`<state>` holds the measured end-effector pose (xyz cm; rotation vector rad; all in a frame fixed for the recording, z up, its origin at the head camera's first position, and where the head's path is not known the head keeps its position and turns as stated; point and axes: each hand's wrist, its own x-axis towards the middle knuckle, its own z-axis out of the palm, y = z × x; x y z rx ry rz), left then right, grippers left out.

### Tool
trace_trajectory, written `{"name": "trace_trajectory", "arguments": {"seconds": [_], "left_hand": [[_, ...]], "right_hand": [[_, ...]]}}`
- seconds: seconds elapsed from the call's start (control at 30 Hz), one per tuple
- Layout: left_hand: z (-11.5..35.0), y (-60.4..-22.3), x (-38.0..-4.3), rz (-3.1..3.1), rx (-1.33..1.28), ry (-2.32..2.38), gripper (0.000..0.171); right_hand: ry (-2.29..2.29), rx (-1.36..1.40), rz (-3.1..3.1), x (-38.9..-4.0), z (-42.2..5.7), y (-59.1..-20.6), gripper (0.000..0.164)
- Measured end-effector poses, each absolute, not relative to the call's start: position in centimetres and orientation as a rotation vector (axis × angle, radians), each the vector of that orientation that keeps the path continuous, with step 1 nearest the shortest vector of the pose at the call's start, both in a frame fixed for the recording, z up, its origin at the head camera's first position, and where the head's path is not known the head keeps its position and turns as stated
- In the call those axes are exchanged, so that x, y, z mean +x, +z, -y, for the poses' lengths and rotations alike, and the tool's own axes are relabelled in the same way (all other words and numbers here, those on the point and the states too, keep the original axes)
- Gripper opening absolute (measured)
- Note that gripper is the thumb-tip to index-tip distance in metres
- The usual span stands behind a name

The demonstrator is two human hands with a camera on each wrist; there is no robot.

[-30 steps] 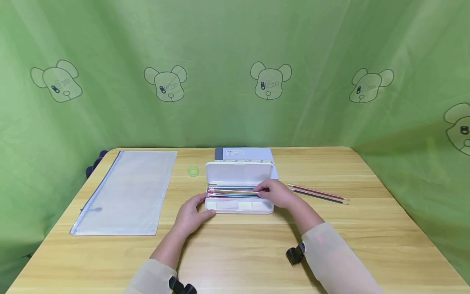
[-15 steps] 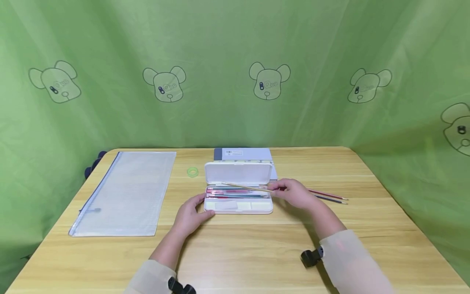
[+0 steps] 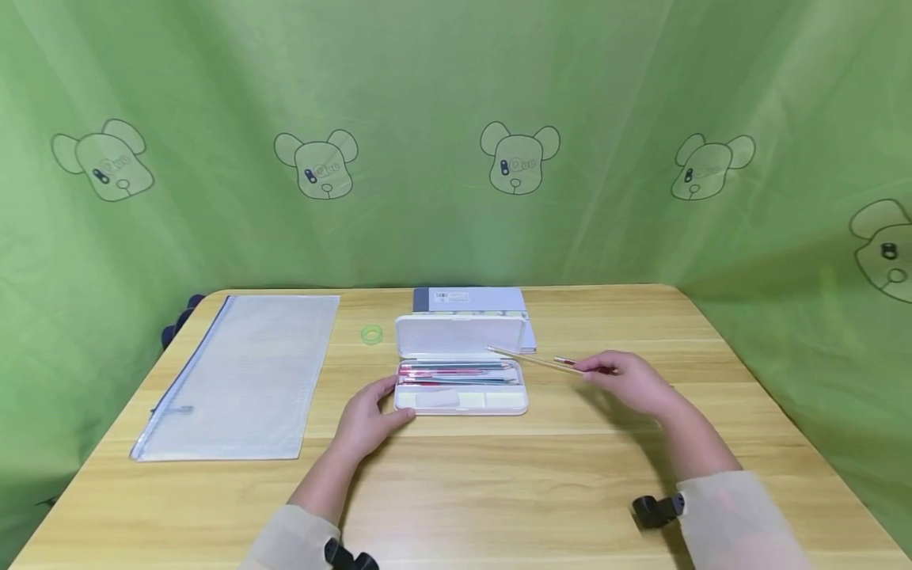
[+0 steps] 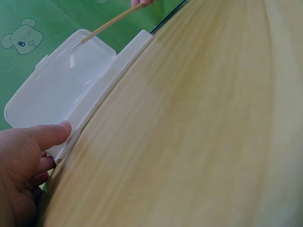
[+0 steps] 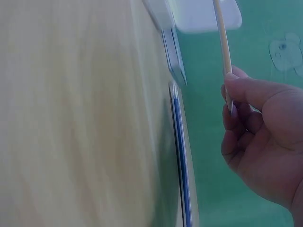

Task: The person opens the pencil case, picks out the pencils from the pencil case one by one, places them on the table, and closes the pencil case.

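Note:
An open white pencil case (image 3: 506, 409) lies on the table with several pencils (image 3: 456, 381) in its rear compartment and a pale eraser-like block (image 3: 437, 398) in front. My left hand (image 3: 366, 418) grips its left end, thumb (image 4: 54, 136) at the front corner and fingers bent around the side. To the right of the case, my right hand (image 3: 634, 385) pinches a yellow pencil (image 3: 530, 359) near its point between thumb and fingers. Raised above the table, that pencil angles toward the lid (image 3: 456, 338). Below the hand in the right wrist view lies a blue pencil (image 5: 181, 151).
A red pencil (image 3: 564, 361) partly shows beside the right hand. Behind the lid lie a notebook (image 3: 492, 298) and other flat stationery. A green ring, like tape (image 3: 371, 335), sits left of the case. A translucent zip pouch (image 3: 242, 380) covers the table's left side.
My right hand has lifted the yellow pencil out of the case and carried it to the right, over the pencils on the table. The left hand stays at the case.

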<state>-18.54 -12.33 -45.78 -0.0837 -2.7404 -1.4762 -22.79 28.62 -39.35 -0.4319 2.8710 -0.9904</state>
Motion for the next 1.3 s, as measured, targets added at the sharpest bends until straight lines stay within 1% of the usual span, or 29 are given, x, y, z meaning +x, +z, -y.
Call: {"name": "trace_trajectory", "arguments": {"seconds": [0.33,0.57,0.83,1.03,1.3], "left_hand": [[12.4,-45.8,-18.6,2.737,-0.080,-1.487,0.065],[12.3,-45.6,-18.6,2.743,-0.074,-1.481,0.065],[12.2,-45.6,-18.5,2.742,-0.069,-1.487,0.065],[12.2,-45.6,-18.6,2.744,-0.074,-1.487,0.066],[12.3,-45.7,-18.6,2.735,-0.082,-1.487,0.066]], "right_hand": [[-0.886,-0.277,-2.900,-21.0,-33.5,-39.8,0.034],[-0.821,-0.240,-2.928,-20.6,-35.8,-40.5,0.035],[-0.760,-0.212,-2.938,-20.6,-37.5,-40.9,0.032],[-0.727,-0.187,-2.923,-20.8,-38.1,-41.1,0.033],[-0.701,-0.188,-2.927,-21.1,-38.3,-41.3,0.029]]}}
